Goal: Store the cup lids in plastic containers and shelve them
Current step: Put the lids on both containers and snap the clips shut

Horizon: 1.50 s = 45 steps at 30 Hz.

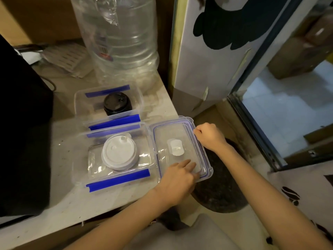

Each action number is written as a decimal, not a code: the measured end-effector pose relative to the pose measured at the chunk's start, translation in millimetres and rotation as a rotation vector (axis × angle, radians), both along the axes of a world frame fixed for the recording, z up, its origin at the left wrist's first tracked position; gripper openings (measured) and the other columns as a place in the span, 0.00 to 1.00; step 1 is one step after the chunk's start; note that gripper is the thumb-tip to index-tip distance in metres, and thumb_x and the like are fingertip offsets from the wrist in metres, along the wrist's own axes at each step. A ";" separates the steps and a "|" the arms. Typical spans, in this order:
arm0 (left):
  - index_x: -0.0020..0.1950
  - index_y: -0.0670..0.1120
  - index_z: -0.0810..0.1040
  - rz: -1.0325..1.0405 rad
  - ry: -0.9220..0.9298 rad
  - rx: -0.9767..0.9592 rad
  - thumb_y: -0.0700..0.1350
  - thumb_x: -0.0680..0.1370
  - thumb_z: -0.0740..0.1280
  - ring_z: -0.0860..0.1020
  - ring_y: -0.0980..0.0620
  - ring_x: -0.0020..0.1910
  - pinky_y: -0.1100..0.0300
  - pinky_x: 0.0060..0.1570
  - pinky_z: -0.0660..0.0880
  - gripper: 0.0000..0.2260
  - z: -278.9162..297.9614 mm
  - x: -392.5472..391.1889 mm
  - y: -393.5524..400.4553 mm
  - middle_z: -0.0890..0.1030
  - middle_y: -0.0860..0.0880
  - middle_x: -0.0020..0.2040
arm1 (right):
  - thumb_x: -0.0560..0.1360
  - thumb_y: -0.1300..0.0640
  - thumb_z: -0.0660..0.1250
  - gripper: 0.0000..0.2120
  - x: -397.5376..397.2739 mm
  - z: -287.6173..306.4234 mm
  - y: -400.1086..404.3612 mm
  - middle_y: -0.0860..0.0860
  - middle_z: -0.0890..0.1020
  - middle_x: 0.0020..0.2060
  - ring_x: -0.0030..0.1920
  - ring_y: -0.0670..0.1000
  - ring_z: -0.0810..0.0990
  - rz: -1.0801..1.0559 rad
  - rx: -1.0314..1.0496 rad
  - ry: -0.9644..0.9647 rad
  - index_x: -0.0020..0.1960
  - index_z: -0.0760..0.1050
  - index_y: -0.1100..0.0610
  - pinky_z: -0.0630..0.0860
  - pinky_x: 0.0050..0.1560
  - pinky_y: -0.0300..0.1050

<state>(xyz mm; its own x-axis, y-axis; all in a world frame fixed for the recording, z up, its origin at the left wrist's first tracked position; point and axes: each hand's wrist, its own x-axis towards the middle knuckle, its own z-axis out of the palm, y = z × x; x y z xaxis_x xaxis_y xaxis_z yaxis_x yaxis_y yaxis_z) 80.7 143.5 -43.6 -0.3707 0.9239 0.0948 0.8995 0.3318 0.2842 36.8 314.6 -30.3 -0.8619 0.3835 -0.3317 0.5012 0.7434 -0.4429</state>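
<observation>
The left hand (177, 179) lies with fingers flat on the near end of the container lid (180, 148), right of centre, while the right hand (209, 135) pinches its far right edge. Left of them, white cup lids (119, 154) sit in an open container (115, 157); above it, black cup lids (117, 103) fill another container (108, 103).

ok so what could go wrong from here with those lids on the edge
1. The stacked container lids overhang the counter edge over the floor. With the left hand only resting on the near corner and the right hand pinching the far rim, a slip might drop them.
2. There appear to be two lids together, so lifting one might drag the other off.
3. The near container with white cup lids sits alongside, so a sideways pull might nudge it.
</observation>
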 end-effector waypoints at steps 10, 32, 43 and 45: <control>0.61 0.47 0.75 0.340 -0.258 0.563 0.45 0.76 0.62 0.79 0.58 0.55 0.67 0.56 0.73 0.14 63.5 -17.7 -13.0 0.82 0.50 0.57 | 0.73 0.51 0.67 0.15 -55.3 68.1 5.5 0.57 0.84 0.45 0.44 0.52 0.82 -0.137 -0.529 0.213 0.51 0.80 0.62 0.77 0.55 0.53; 0.50 0.41 0.80 1.358 -1.051 1.364 0.42 0.77 0.63 0.81 0.51 0.38 0.61 0.34 0.78 0.08 62.3 -217.7 -143.9 0.83 0.46 0.40 | 0.72 0.61 0.69 0.19 -172.9 35.9 -79.8 0.56 0.80 0.58 0.57 0.53 0.78 -0.196 -0.835 0.439 0.63 0.74 0.62 0.74 0.59 0.45; 0.50 0.47 0.79 1.540 -0.548 0.903 0.46 0.76 0.66 0.78 0.49 0.40 0.65 0.35 0.73 0.06 20.6 -233.8 -148.6 0.79 0.53 0.37 | 0.75 0.56 0.66 0.19 -191.9 -2.7 -123.3 0.56 0.76 0.63 0.61 0.53 0.74 -0.196 -0.619 0.498 0.64 0.72 0.58 0.69 0.56 0.41; 0.45 0.49 0.77 1.543 -0.536 0.899 0.45 0.76 0.66 0.77 0.49 0.38 0.64 0.35 0.71 0.01 15.1 -232.4 -149.0 0.78 0.52 0.34 | 0.76 0.56 0.64 0.18 -189.9 -4.5 -123.3 0.56 0.74 0.64 0.63 0.54 0.73 -0.184 -0.597 0.485 0.65 0.71 0.58 0.68 0.57 0.41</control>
<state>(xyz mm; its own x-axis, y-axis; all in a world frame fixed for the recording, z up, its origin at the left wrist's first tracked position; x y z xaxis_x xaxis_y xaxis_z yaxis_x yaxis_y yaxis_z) -151.7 -5.6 -28.6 -0.8782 -0.4692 -0.0932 -0.2447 0.2731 0.9303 -153.1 191.3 -34.8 -0.9030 0.4096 -0.1297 0.2418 0.2350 -0.9414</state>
